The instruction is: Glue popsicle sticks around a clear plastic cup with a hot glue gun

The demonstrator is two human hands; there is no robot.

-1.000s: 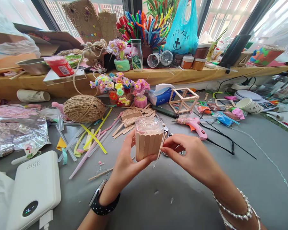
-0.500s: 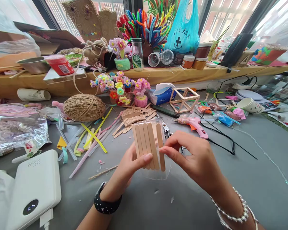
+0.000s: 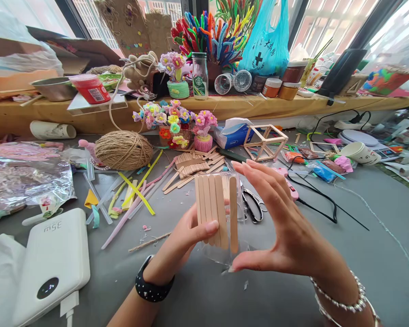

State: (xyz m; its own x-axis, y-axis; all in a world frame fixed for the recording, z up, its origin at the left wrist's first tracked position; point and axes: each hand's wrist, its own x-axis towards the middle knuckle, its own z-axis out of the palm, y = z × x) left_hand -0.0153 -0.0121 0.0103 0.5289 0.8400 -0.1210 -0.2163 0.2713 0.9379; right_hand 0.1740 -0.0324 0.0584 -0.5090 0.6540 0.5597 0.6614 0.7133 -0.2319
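Note:
A clear plastic cup clad in wooden craft sticks (image 3: 215, 210) is held above the grey table, lying on its side with its mouth toward me. My left hand (image 3: 187, 236) grips it from below, thumb pressed on the sticks. My right hand (image 3: 279, 222) spans the cup from the right. Its thumb is under the rim and its fingers are stretched over the far end. Scissors (image 3: 252, 204) lie just behind the cup. A pink glue gun (image 3: 291, 187) is partly hidden behind my right hand.
Loose craft sticks (image 3: 191, 167), a twine ball (image 3: 123, 150), pipe-cleaner flower pots (image 3: 177, 125), a stick cube frame (image 3: 265, 141) and a tissue pack (image 3: 231, 134) crowd the far table. A white power bank (image 3: 49, 263) lies at the near left. A black cable (image 3: 313, 200) runs right.
The cup went from upright to lying on its side. My right hand opened from a pinch at the cup's edge and now spans its length.

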